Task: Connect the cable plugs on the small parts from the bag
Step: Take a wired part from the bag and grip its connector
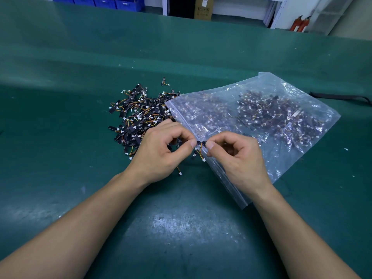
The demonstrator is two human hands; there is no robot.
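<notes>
Between my two hands is one small black part (201, 143) with a short orange-yellow cable that ends in a white plug (203, 160) hanging below. My left hand (161, 152) pinches its left end with thumb and forefinger. My right hand (235, 156) pinches its right end the same way. Another white plug (179, 173) on a cable hangs out from under my left palm. A pile of the same black parts (138, 115) lies on the green table beyond my left hand. The clear plastic bag (257, 117), with many more parts inside, lies to the right.
The green mat-covered table (181, 228) stretches all around. A single loose part (164, 81) lies beyond the pile. A black strap (340, 96) lies at the far right. Blue bins (104, 2), a cardboard box (203, 8) and red extinguishers (301, 24) stand behind the table.
</notes>
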